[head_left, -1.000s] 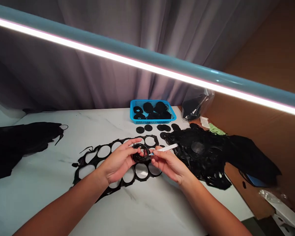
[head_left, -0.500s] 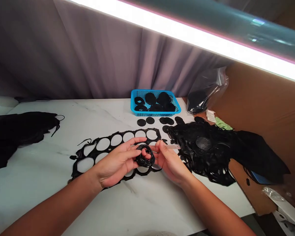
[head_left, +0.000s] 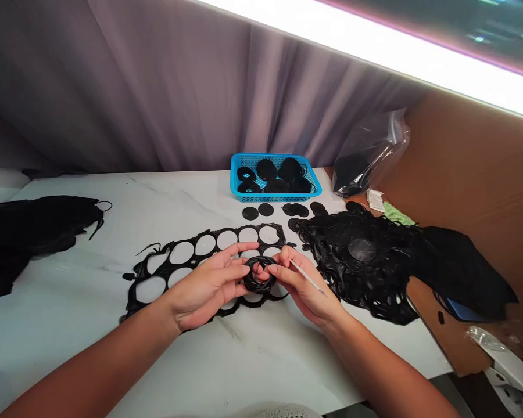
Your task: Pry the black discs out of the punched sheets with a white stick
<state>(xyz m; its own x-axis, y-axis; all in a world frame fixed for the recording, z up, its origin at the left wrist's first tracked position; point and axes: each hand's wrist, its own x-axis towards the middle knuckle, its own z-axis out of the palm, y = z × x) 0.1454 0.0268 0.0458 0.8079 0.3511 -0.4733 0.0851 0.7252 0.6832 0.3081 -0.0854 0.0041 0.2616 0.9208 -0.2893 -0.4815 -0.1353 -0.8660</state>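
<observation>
A bundle of thin black rings point(head_left: 260, 275) is held between both hands above a black sheet point(head_left: 192, 249) with rows of round holes. My left hand point(head_left: 211, 284) grips the bundle's left side, with thumb and fingers around it. My right hand point(head_left: 303, 284) pinches the right side of the bundle and also holds a thin whitish tool point(head_left: 307, 277), which slants down across the palm. Some fingertips show through the middle of the rings. The far ends of some fingers are hidden behind the bundle.
Behind stands a blue basket point(head_left: 276, 197) with black discs and rings. Several loose black discs point(head_left: 250, 213) lie before it. To the right is a heap of black scraps point(head_left: 361, 278), near a clear bag point(head_left: 370, 157). Black material point(head_left: 39, 226) lies at the left.
My right thumb has moved left onto the rings. The whitish tool, which pointed right, now slants down across my right palm. The camera view has shifted slightly.
</observation>
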